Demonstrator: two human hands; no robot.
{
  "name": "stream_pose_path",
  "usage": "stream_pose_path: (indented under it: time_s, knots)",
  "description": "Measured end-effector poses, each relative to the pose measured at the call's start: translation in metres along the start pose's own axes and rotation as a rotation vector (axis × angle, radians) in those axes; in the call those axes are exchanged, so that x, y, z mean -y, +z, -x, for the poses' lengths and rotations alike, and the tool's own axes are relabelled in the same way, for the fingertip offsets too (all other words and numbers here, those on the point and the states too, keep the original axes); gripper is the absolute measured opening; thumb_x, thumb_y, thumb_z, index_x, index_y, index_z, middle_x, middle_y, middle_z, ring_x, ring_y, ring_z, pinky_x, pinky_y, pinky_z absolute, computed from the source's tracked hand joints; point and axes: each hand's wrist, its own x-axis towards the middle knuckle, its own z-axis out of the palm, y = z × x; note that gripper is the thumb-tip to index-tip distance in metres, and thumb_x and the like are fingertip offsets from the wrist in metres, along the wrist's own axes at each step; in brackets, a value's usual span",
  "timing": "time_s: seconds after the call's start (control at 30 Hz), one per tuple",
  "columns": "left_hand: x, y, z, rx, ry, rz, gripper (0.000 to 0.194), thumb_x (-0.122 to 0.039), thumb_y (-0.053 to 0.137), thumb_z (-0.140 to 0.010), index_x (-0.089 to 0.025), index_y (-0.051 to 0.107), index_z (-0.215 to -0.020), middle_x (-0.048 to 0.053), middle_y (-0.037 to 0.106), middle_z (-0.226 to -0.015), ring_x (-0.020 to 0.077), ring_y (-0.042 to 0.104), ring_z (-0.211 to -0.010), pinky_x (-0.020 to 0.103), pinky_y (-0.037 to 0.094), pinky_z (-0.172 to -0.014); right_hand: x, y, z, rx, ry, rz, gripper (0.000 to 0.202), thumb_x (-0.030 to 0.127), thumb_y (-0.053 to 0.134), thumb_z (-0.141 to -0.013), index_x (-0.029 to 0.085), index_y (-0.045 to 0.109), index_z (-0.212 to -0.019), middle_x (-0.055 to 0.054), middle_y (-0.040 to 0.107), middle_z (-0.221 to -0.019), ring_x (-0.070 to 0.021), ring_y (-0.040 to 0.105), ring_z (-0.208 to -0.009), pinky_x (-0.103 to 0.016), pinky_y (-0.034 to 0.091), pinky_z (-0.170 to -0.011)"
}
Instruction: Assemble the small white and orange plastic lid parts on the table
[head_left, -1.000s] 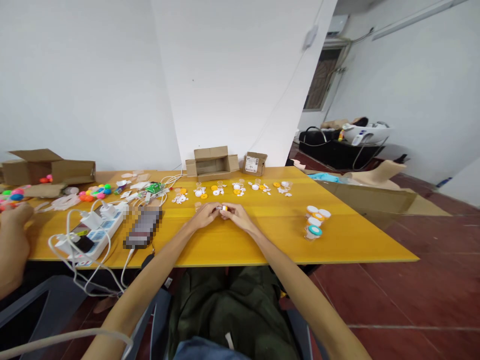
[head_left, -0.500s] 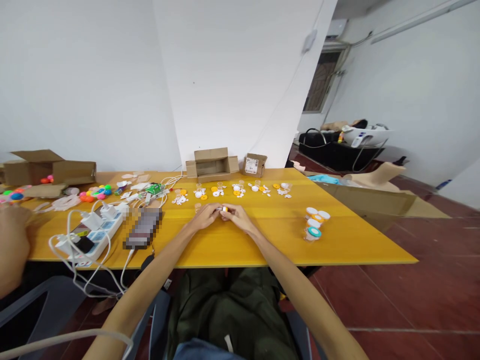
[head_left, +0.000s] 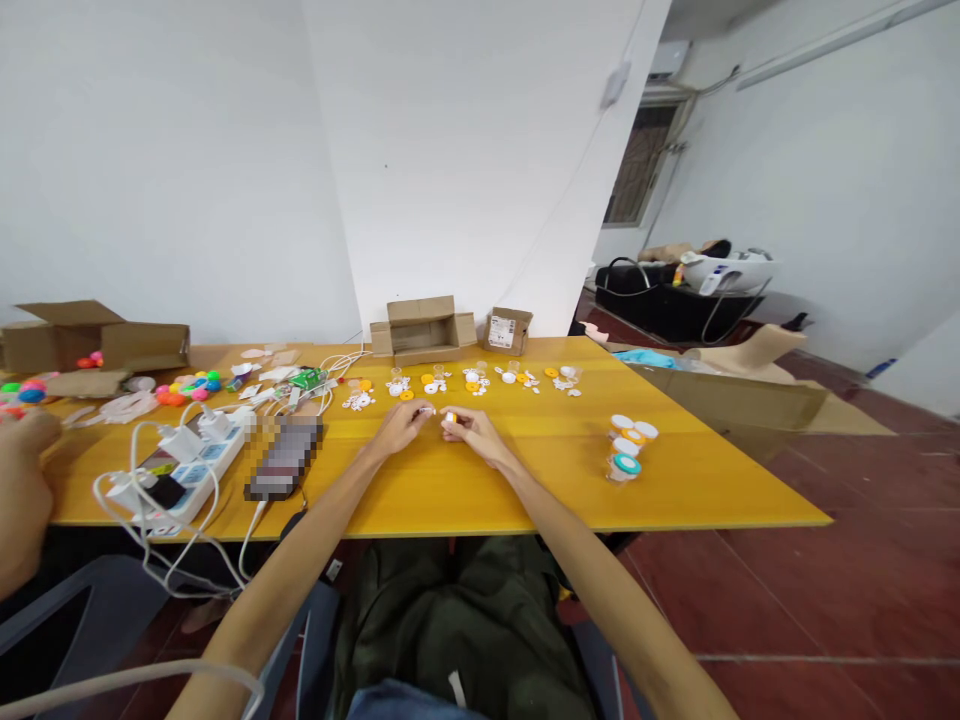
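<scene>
Over the middle of the yellow table [head_left: 540, 480], my right hand [head_left: 474, 432] is closed on a small white and orange plastic piece [head_left: 451, 418]. A short gap to the left, my left hand [head_left: 403, 428] pinches a tiny white part [head_left: 427, 411] between thumb and fingertips; its exact shape is too small to tell. Just beyond the hands lies a row of small piles of white bits, orange discs [head_left: 406, 395] and clear cups [head_left: 480, 368]. To the right stand several lidded clear jars, one with a teal lid [head_left: 627, 464] and others with white lids [head_left: 621, 422].
Two cardboard boxes, a larger open one [head_left: 424, 335] and a smaller one [head_left: 508, 330], stand against the wall. On the left are a phone [head_left: 285, 458], a power strip [head_left: 199, 470] with trailing cables, colourful balls [head_left: 199, 385] and another person's hand [head_left: 26, 490].
My left hand has moved a little to the left, away from my right hand, with the tiny white part in its fingers. My right hand stays nearly in place with its piece.
</scene>
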Motion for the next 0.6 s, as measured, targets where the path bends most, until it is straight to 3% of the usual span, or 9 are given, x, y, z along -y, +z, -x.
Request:
stream_pose_path:
  time_s: [0.3, 0.6]
  knots:
    - [-0.0003, -0.0001, 0.0029, 0.004, 0.079, -0.05, 0.031, -0.038, 0.046, -0.099, -0.023, 0.072, -0.096, 0.005, 0.071, -0.089, 0.0203, 0.063, -0.087, 0.032, 0.049, -0.088, 0.0014, -0.0021, -0.0028, -0.062, -0.148, 0.256, 0.03, 0.035, 0.077, -0.067, 0.023, 0.07, -0.094, -0.003, 0.074, -0.096, -0.021, 0.067, -0.093, -0.035, 0.054, -0.087]
    - [-0.0027, -0.0009, 0.0034, -0.024, 0.097, -0.029, 0.029, -0.037, 0.048, -0.099, -0.022, 0.073, -0.097, 0.006, 0.071, -0.094, 0.0209, 0.064, -0.092, 0.033, 0.049, -0.091, -0.005, -0.0042, -0.0045, -0.103, -0.094, 0.357, 0.021, 0.025, 0.069, -0.062, 0.023, 0.061, -0.082, 0.002, 0.068, -0.078, -0.0179, 0.063, -0.075, -0.032, 0.051, -0.075]
